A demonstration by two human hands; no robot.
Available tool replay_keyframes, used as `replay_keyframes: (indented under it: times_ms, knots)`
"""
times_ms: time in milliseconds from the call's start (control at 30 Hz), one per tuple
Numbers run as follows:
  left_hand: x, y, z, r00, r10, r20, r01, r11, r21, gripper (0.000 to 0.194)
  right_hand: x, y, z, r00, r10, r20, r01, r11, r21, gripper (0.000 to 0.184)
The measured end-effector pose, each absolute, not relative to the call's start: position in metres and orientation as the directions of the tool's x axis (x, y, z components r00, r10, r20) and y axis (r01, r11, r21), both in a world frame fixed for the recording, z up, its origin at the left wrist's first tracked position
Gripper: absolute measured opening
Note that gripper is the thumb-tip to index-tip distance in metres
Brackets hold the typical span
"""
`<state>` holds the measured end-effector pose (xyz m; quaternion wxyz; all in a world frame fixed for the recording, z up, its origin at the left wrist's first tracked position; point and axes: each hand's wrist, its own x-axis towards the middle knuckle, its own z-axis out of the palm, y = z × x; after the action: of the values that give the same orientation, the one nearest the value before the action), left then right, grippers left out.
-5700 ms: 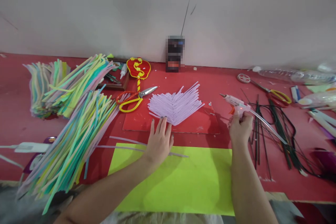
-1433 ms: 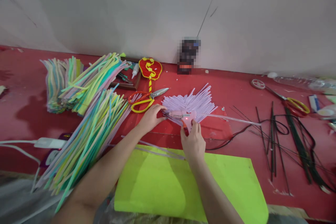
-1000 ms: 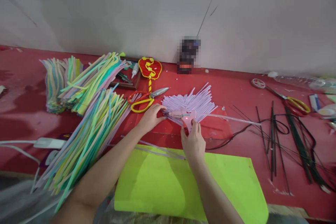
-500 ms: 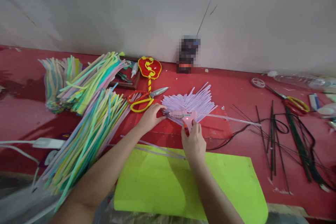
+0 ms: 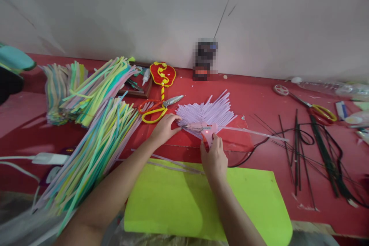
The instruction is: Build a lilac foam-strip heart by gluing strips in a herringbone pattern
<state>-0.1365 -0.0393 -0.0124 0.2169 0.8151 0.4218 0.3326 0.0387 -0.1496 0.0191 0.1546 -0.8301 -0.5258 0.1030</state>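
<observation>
My right hand (image 5: 215, 159) is wrapped round the grip of a pink hot glue gun (image 5: 209, 133), whose small light glows red. A long clear glue stick (image 5: 253, 132) juts from its back, and its nozzle points left. Lilac pipe cleaners (image 5: 206, 109), laid side by side in a leaf-like V pattern, lie flat behind the gun. My left hand (image 5: 165, 130) pinches the left edge of this lilac piece, close to the nozzle; its fingertips are partly hidden. Loose lilac pipe cleaners (image 5: 175, 166) lie in front of it.
Bundles of coloured pipe cleaners (image 5: 95, 153) fill the left. Red-and-yellow scissors (image 5: 161, 107) lie by a red fan-shaped ornament (image 5: 163, 73). A lime-green sheet (image 5: 173, 203) covers the front. Dark wires (image 5: 296, 153), a black cord and more scissors (image 5: 319, 111) occupy the right. A white plug (image 5: 50, 158) sits left.
The glue gun has shifted slightly against the lilac piece, its nozzle still by my left fingers. A teal and black shape has come into view at the far left edge.
</observation>
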Motion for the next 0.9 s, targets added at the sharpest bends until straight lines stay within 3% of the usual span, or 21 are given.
replay_keyframes:
  times_ms: [900]
  knots:
    - [-0.1343, -0.0426, -0.0062, 0.461, 0.807, 0.369, 0.565, -0.587, 0.58, 0.03, 0.0476, -0.1577, 0.0165, 0.427, 0.904, 0.037, 0.836, -0.378, -0.397, 0.036]
